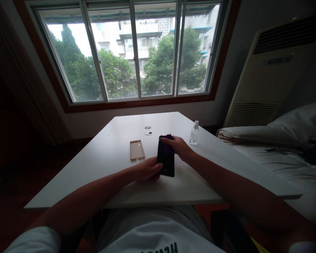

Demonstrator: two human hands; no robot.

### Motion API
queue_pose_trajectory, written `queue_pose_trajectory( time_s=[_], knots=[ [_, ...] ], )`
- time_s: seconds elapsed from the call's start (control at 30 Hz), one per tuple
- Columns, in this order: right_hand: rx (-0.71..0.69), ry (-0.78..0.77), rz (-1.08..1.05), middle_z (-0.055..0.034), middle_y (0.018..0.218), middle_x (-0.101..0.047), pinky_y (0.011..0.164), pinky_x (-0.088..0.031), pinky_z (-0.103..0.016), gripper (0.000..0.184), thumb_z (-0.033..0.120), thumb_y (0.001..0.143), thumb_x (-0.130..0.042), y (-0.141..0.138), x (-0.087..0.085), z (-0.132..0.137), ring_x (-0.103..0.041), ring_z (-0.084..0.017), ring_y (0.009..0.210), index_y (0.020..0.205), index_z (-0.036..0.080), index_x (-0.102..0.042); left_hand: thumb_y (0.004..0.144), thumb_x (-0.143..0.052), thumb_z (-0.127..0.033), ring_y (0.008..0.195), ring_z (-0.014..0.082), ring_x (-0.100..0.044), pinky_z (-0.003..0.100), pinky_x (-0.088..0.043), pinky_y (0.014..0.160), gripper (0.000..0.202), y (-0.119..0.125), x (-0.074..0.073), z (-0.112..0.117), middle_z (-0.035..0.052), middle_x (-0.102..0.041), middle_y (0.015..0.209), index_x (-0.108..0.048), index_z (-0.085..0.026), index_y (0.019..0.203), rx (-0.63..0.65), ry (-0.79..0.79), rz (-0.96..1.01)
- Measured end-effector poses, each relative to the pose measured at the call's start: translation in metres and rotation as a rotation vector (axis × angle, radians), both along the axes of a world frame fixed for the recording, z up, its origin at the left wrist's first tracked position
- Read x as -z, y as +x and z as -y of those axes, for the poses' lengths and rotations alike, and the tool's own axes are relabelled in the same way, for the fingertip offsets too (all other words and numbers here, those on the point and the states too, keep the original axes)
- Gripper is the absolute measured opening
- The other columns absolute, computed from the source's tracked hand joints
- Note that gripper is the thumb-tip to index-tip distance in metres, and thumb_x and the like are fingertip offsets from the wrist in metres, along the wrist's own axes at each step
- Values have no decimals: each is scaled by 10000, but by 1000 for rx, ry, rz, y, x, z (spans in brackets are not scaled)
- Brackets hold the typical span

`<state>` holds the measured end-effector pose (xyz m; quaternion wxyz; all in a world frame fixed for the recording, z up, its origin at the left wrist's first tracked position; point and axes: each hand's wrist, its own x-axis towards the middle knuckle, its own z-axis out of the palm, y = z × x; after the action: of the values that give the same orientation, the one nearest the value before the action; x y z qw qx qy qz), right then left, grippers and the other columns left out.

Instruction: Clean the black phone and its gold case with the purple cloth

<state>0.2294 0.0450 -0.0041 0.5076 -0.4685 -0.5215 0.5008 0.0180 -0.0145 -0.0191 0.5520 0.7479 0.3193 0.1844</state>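
Note:
My left hand (148,169) grips a dark smartphone (165,163) by its lower left edge, thumb across its face. The phone is held tilted above the table, near its front. At the phone's upper end, my right hand (178,146) pinches a dark purple cloth (167,143) against it. The cloth is folded over the top edge, and the fingers behind the phone are hidden. A phone case (137,151), clear with a gold-brown rim, lies on the table left of the phone.
The white table (116,140) has angled far corners. A clear spray bottle (194,134) with a white cap stands upright at the right. Beyond the case is a round cable hole cover (148,133). A bed with pale bedding (274,151) borders the right side.

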Motion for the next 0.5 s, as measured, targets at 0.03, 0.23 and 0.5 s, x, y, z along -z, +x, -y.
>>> queue_pose_trajectory(
  time_s=[0.03,0.23,0.5],
  knots=[
    [14,19,11,-109,942,-725,595,-543,-249,531,533,708,-822,0,0,0,-671,-198,774,1025,127,-693,957,-458,-572,452,85,-448,180,-321,414,401,0,0,0,-14,-558,632,-442,-180,1043,3,12,-7],
    [109,47,49,-60,751,-665,516,-469,-242,496,633,837,-640,1,5,-10,-583,-156,630,888,140,-664,943,-478,-594,441,87,-448,189,-314,419,424,1,2,0,-6,-572,616,-442,-176,1003,16,-25,66],
    [-1,-101,-283,-44,785,-642,616,-563,-261,222,366,930,-614,4,16,-23,-619,-153,673,983,151,-601,940,-494,-563,416,90,-435,195,-320,420,393,3,8,-8,-18,-556,556,-458,-172,949,-109,-117,252]
  ],
)
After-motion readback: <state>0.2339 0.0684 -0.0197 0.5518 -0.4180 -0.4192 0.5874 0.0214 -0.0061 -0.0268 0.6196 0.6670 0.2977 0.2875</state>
